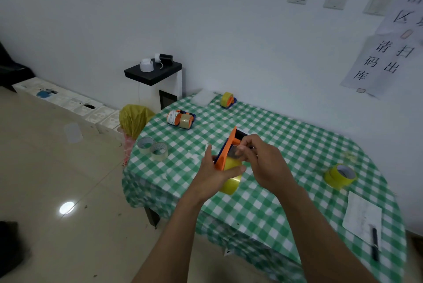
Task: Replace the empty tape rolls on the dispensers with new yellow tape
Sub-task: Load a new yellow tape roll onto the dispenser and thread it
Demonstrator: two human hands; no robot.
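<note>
My left hand (pixel 216 171) grips yellow tape roll (pixel 231 178) on orange plastic dispenser (pixel 229 149), held above green checked tablecloth (pixel 286 145); my right hand (pixel 258 159) pinches tape end at dispenser.

Green-checked tablecloth (pixel 286 145) covers the table, paper sheet (pixel 361 214) with black pen (pixel 374 246) overlapping it lies near-right, yellow bag (pixel 134 119) stands beside the left edge.

Dim, cool, even light, glare spot on floor (pixel 66 207), wide-angle bending at edges, soft focus throughout
</note>
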